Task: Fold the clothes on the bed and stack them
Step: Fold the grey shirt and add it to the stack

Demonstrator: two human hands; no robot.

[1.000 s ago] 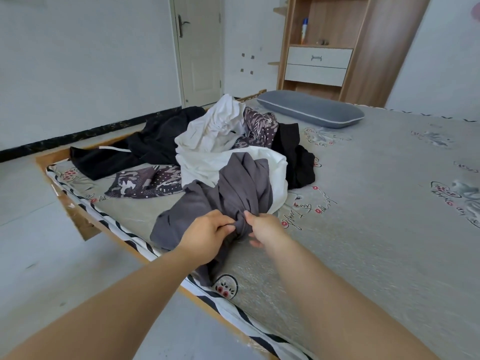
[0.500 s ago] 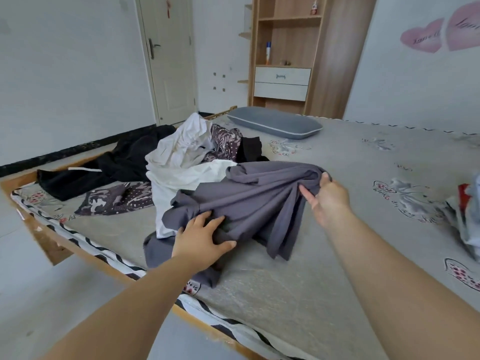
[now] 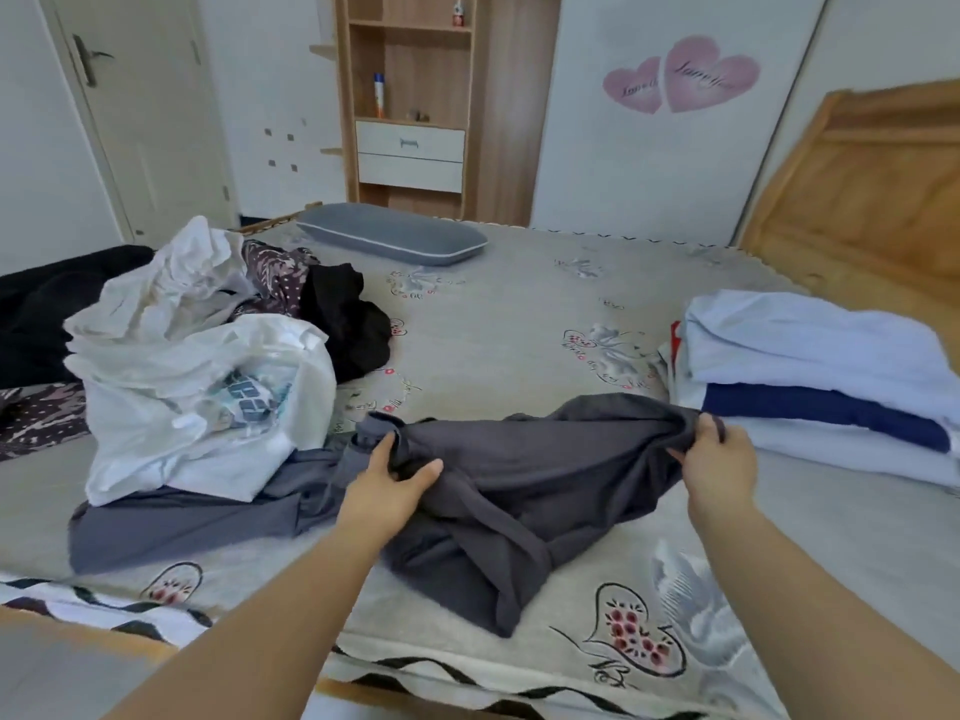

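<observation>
Crumpled grey garment (image 3: 519, 491) on bed (image 3: 519, 324), folded stack (image 3: 821, 376) right

Bed (image 3: 498, 324) bears: unfolded heap (image 3: 197, 350) left, grey garment (image 3: 519, 491) front, folded stack (image 3: 821, 376) right, pillow (image 3: 389, 241) rear.

Garment (image 3: 519, 475) — dark grey, plain. T-shirt (image 3: 208, 402) — white, teal print. Stack (image 3: 831, 387): pale blue, navy, white. Pillow (image 3: 395, 241) grey-blue. Mattress (image 3: 519, 314) beige, floral hearts.

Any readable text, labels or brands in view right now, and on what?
Pink heart wall stickers: cursive script, too blurred to read.
White t-shirt: teal block print, crumpled, unreadable.
Bedsheet: small script beside the flower motifs, too small to read.
Bottle on shelf: label illegible.
</observation>
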